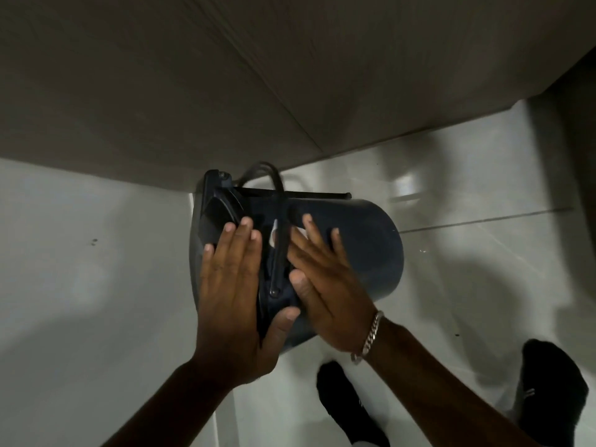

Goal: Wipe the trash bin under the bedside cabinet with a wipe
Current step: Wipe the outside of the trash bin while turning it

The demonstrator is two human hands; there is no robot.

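A dark blue trash bin (361, 240) is tipped on its side above the white tiled floor, its lid end pointing left and its black wire handle (279, 221) lying across it. My left hand (235, 285) grips the lid end, fingers over the top and thumb underneath. My right hand (325, 282) lies flat on the bin's body with fingers spread, pressing a white wipe (301, 231) of which only small bits show beside the fingers.
The bedside cabinet's brown wood panel (225, 91) hangs just behind the bin. Glossy white floor tiles (80, 253) spread left and right. My feet in black socks (348, 411) stand at the bottom right. A silver bracelet (371, 337) circles my right wrist.
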